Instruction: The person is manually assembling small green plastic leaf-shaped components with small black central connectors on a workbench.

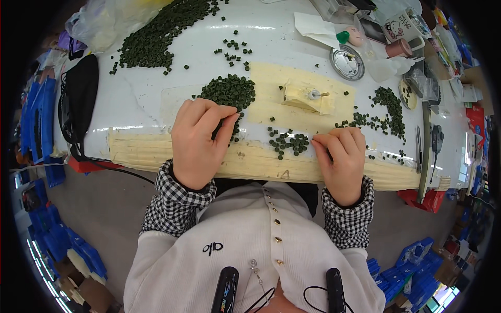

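Observation:
My left hand is closed in a pinch at the lower edge of a heap of small dark green pieces. Thumb and forefinger almost meet there, and whatever is between them is too small to make out. To the right, my right hand also pinches, its fingertips beside a looser cluster of small round green pieces. I cannot tell if a piece is in those fingers. Beyond and between the hands, a small tape-covered block with a metal pin sticking out sits on a yellowish taped sheet.
A larger pile of green pieces lies far left by a clear plastic bag. More pieces spread at the right, near tweezers. A round metal dish, a mug and a black pouch also stand about.

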A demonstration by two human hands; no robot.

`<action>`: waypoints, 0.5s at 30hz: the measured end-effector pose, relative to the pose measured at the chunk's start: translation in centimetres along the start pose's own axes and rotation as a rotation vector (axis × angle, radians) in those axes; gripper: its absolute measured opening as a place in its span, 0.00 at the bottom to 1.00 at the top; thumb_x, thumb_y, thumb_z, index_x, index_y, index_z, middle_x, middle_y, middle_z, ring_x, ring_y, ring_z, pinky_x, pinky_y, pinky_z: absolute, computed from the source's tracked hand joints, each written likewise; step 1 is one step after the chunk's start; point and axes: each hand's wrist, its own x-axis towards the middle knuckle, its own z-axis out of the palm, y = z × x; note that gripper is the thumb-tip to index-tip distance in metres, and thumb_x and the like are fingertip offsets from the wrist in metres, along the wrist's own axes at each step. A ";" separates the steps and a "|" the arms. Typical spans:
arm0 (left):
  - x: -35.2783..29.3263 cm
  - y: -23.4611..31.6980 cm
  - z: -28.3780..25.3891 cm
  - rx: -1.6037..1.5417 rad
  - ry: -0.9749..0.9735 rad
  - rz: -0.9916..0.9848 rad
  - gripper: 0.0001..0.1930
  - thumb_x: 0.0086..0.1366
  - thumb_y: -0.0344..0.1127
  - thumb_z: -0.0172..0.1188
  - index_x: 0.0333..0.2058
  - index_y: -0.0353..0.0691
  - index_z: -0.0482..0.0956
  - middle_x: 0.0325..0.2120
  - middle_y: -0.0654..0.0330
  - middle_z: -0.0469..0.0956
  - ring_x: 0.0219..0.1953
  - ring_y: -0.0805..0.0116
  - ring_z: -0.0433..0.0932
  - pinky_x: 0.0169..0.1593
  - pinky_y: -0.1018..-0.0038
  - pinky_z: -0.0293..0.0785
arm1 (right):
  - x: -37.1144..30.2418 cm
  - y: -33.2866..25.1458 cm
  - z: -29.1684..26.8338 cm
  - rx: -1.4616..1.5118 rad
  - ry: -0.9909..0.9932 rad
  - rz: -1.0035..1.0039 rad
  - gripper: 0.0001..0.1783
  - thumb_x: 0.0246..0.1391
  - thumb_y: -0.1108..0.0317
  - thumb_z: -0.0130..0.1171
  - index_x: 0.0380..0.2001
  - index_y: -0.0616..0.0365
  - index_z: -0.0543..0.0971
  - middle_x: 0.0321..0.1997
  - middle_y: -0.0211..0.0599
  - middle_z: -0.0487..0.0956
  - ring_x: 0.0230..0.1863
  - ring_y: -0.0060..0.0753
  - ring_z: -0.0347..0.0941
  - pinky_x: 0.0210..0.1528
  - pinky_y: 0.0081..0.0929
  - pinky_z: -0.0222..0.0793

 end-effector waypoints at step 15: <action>1.0 1.2 1.1 0.106 -0.037 0.123 0.07 0.52 0.23 0.66 0.30 0.35 0.78 0.30 0.60 0.75 0.32 0.64 0.72 0.35 0.72 0.70 | -0.8 -1.1 -0.5 0.596 0.145 0.333 0.08 0.49 0.83 0.62 0.35 0.67 0.77 0.32 0.39 0.79 0.32 0.25 0.75 0.37 0.19 0.70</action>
